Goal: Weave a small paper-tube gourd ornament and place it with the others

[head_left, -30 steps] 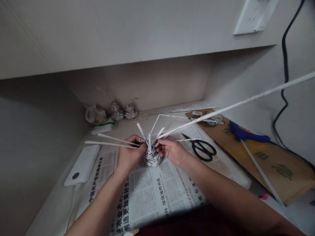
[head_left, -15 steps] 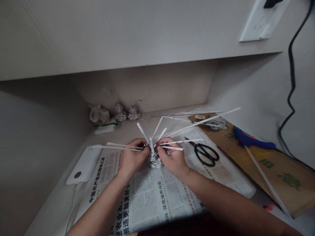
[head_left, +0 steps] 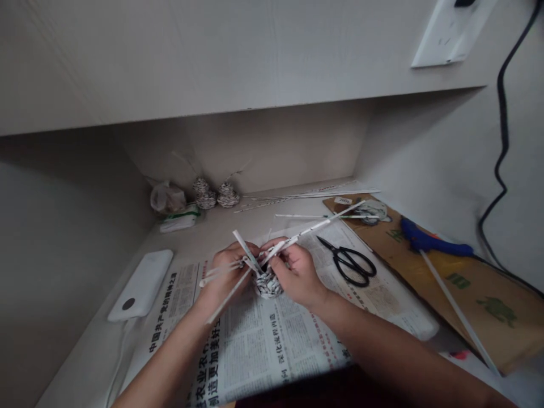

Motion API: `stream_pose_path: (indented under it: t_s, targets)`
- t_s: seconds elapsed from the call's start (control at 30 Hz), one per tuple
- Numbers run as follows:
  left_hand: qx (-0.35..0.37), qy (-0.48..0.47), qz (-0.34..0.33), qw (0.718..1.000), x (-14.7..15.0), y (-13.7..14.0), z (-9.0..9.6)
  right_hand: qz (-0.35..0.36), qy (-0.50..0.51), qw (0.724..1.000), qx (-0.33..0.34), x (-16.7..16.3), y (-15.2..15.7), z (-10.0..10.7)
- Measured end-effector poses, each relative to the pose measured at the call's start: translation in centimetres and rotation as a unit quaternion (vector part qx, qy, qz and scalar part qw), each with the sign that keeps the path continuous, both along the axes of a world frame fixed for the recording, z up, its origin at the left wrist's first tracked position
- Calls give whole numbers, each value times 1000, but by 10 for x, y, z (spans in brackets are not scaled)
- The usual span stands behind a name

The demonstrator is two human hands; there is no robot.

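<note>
A small round woven basket of rolled newspaper (head_left: 268,284) sits on the spread newspaper, with several paper tubes sticking out of its top. My left hand (head_left: 229,266) closes on its left upper side, where some paper tubes fan out to the left across the fingers. At the upper right of the weave, my right hand (head_left: 300,275) is closed with thumb and fingers pinching the paper strips. A long white paper tube (head_left: 317,226) slants up and right from that hand. The fingertips of both hands are partly hidden behind the weave and tubes.
Black scissors (head_left: 351,263) lie right of my right hand. Beyond are cardboard (head_left: 429,277) and a blue glue gun (head_left: 433,241). A white power bank (head_left: 140,286) is at left. Two woven gourd shapes (head_left: 228,195) stand at the back, below an overhanging panel (head_left: 255,56).
The tubes around the basket's top have shifted: one now points down-left over my left hand, and those right of my right hand have gathered into the up-right slant. The basket's front shows more.
</note>
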State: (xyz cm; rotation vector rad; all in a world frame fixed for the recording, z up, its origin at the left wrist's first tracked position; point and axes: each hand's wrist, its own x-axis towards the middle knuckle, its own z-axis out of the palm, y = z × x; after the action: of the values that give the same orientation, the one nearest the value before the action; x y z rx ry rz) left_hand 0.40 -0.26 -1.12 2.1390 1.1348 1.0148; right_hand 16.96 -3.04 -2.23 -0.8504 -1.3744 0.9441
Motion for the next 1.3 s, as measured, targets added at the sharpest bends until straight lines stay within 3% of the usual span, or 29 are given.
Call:
stream_pose_path:
  t_s: [0.17,0.27,0.43,0.6,0.8,1.0,1.17,1.3]
  targets:
    - [-40,-61,-13,997,-1,3,0,11,66,996,-57,-3,5,-5]
    - [-46,-80,6,996,4,0,3,26,61,997,-51,-2,6,-2]
    - [-34,-61,63,996,9,-5,10,6,23,999,-46,6,9,2]
    - [-21,-42,56,997,6,-4,9,21,25,997,-70,8,15,-2]
    - [4,-15,-23,1000,0,-2,11,-12,20,999,-26,2,15,-10]
    - [28,5,-45,999,0,-2,16,-61,-20,997,39,1,17,-11]
    - [20,27,-27,999,1,-2,12,-3,25,999,-35,-1,14,-10]
    - [36,41,2,998,3,-4,15,38,28,998,-49,1,14,-8]
